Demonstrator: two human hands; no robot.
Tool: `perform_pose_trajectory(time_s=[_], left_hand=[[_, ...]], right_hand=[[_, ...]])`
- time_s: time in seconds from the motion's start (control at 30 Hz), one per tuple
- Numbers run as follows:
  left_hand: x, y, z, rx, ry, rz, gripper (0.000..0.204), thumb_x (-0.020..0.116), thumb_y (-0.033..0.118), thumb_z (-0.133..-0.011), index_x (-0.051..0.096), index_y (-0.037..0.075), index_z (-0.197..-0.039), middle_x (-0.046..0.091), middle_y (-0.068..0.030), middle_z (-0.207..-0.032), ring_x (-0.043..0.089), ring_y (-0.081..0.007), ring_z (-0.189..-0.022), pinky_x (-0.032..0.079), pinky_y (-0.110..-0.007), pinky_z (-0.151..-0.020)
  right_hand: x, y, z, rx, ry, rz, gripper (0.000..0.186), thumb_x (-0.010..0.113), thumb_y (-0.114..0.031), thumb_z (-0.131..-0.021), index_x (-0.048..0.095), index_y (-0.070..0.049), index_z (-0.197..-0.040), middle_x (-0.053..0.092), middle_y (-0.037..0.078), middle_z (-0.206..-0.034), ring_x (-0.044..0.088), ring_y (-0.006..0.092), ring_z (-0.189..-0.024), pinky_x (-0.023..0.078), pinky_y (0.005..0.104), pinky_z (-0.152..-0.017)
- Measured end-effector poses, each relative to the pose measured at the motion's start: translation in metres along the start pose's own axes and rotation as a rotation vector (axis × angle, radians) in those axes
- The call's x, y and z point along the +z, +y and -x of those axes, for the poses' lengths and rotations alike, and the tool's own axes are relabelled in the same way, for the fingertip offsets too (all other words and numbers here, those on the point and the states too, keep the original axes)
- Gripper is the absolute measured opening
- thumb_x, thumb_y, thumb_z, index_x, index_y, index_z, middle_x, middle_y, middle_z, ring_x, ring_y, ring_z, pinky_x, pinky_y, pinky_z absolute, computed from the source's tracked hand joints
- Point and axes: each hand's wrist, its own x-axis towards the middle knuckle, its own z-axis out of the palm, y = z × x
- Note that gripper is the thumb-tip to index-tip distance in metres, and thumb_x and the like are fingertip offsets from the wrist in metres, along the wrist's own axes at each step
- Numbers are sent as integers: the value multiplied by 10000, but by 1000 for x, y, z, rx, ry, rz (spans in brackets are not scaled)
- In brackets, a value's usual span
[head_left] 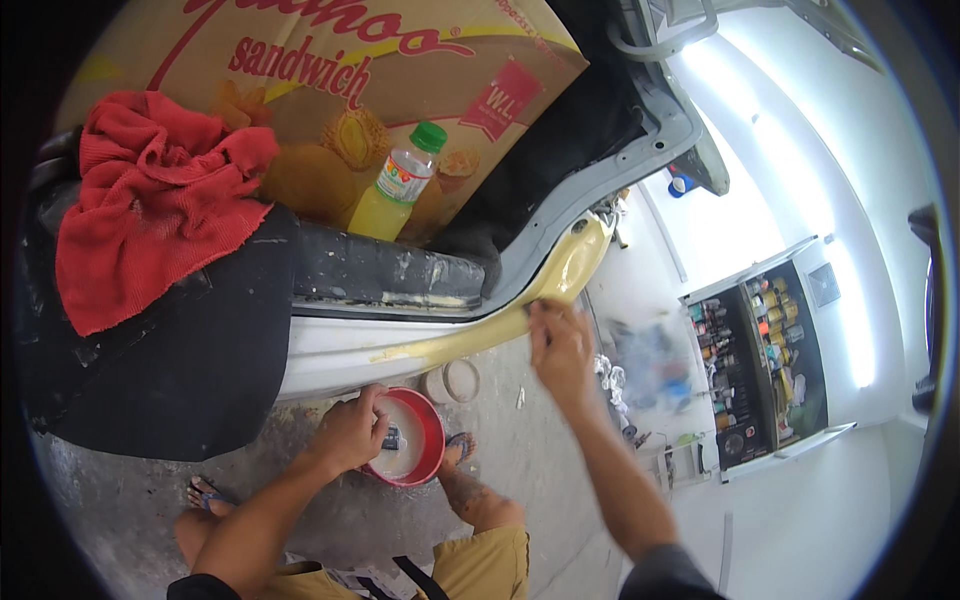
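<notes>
In the head view, my left hand (348, 432) is closed on the left rim of a red bucket (432, 432). Milky water fills the bucket, and a small dark item (393, 438) shows in it by my thumb. My right hand (562, 350) presses its bent fingertips against the yellow-coated part (570, 262) of a white car body sill (330, 352). A sliver of something dark shows at those fingertips, too small and blurred to name.
A red cloth (165, 200) lies on the black covering at left. Behind the sill, a bottle of yellow liquid (390, 190) with a green cap stands before a large cardboard box (270, 120). A round container (461, 380) sits on the concrete floor; a shelf cabinet (765, 360) holds several cans.
</notes>
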Motion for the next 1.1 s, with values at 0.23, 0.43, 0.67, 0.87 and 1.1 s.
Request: perform_pose_trajectory(time_s=[0.23,0.43,0.67,0.87,1.1], left_hand=[[10,-8,-3,31,4,46,442,657,165,-971,466,90,-1363,761,-134,-946,748,-372,-817,592,-504,-762],[11,-7,-1,37,12,46,426,650,200,-974,485,94,-1352,764,-161,-944,744,-410,-806,588,-532,-751],[4,-6,-1,30,16,25,404,645,201,-977,497,101,-1339,768,-160,-956,744,-415,-806,590,-522,-762],[2,-4,-1,42,24,11,396,638,204,-980,500,111,-1339,770,-166,-958,745,-413,-819,591,-528,-768],[-2,-3,2,42,14,-5,398,638,204,-976,502,100,-1336,767,-162,-942,741,-413,-812,586,-536,-792]], right_hand=[[14,-32,14,217,135,-36,150,729,-122,-928,787,-65,-1055,745,105,-1135,659,339,-886,546,433,-827],[9,-33,10,276,191,-64,162,721,-125,-934,786,-56,-1066,750,122,-1148,683,368,-965,552,438,-913],[8,-32,10,314,126,-70,213,721,-156,-935,787,-84,-1124,739,99,-1162,695,350,-1046,536,462,-1023],[12,-30,10,227,158,-55,179,693,-135,-943,789,-69,-1079,744,112,-1165,653,364,-886,542,456,-815],[15,-26,13,138,173,-11,164,687,-105,-941,796,-81,-1063,742,96,-1124,683,332,-870,536,426,-753]])
